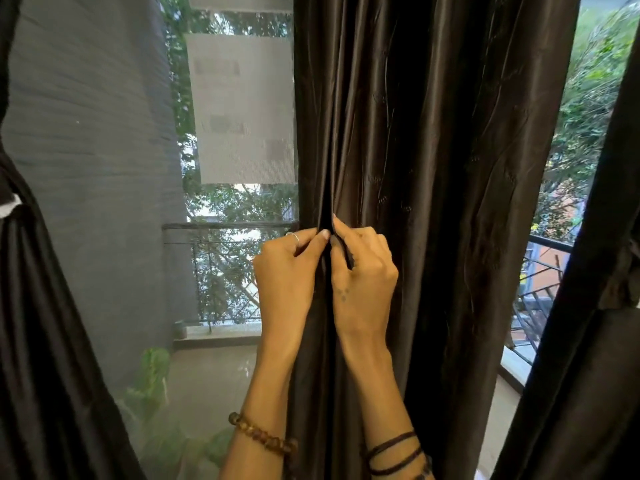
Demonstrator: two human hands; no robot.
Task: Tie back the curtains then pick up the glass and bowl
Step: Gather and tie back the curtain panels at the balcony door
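Hands, head view: left hand (pixel 287 271) and right hand (pixel 363 271) are raised side by side at mid-frame, each with fingers curled and thumb pressed in, pinching a vertical fold of the middle curtain (pixel 433 168). The fold runs up between the two hands, so the cloth lies directly in their grip; the knuckles of the two hands are just beside each other, parted only by the gathered fabric.

Middle curtain: dark brown, satin-like sheen, hanging in long vertical pleats, with a faint stitched pattern on its surface. It falls from the top edge of the frame to the bottom, passing between the forearms.

Left curtain (pixel 41 341): same dark fabric, drawn in at a narrow waist by a pale tie-back (pixel 10 206) at the left edge, flaring below it.

Right curtain (pixel 588 341): same dark fabric, likewise cinched at the right edge.

Worn items: beaded bracelet (pixel 263 438), amber-brown round beads, on the left wrist; dark cord bands (pixel 394 452) wound several times on the right wrist; thin ring (pixel 294 235) on a left finger.

Beyond the glass: grey ribbed wall (pixel 93 150), metal railing (pixel 228 226), green foliage (pixel 588 98), pale hanging mesh panel (pixel 242 109), small pot (pixel 179 329) on the balcony ledge; its contents cannot be made out.
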